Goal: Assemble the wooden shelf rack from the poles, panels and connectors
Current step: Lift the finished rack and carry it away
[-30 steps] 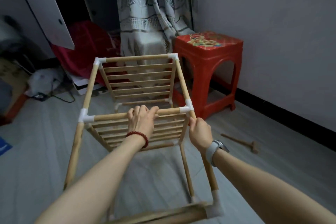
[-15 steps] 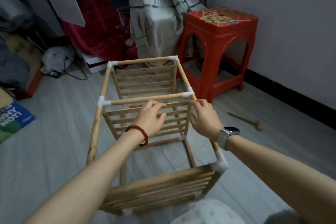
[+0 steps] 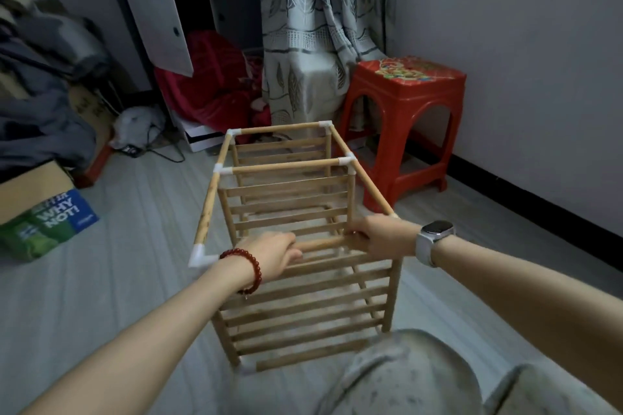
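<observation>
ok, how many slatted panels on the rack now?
3. Far panel at the end by the red stool; middle panel halfway along; near panel under the top pole gripped by left hand and right hand. None seem hidden.

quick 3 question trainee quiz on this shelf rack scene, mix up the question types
1. True or false: both hands grip the same near top pole of the wooden rack.
2. Multiple choice: what stands just right of the rack's far end? A) red plastic stool B) blue bucket C) metal ladder
3. Fill in: the right hand has a ____ on its wrist, while the left hand has a red bead bracelet.

Key: 1 true. 2 A, the red plastic stool. 3 watch.
</observation>
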